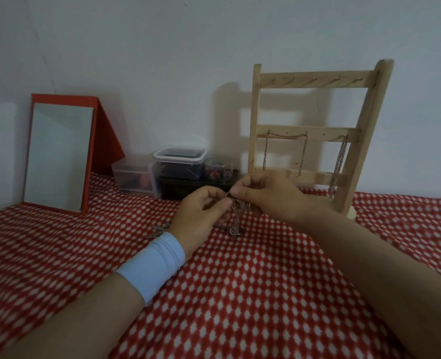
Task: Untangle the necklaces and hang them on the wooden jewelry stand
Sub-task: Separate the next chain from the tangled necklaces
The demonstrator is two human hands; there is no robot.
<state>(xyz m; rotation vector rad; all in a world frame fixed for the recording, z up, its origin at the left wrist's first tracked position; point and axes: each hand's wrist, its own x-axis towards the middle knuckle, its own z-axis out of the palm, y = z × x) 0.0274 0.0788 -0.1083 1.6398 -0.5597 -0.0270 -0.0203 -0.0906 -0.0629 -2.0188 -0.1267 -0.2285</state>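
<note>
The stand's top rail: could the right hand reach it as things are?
Probably yes: top rail stands bare above the right hand, nothing between, though it pinches a chain.

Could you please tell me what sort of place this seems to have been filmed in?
Probably a home, perhaps a bedroom dressing corner: a standing mirror, small plastic boxes and a wooden jewelry stand hung with chains sit on a red patterned cloth against a plain wall.

Red dotted cloth [266, 294] w/ mirror [58, 156], plastic boxes [133, 178], wooden stand [308, 131], loose pendants [159, 230].
</note>
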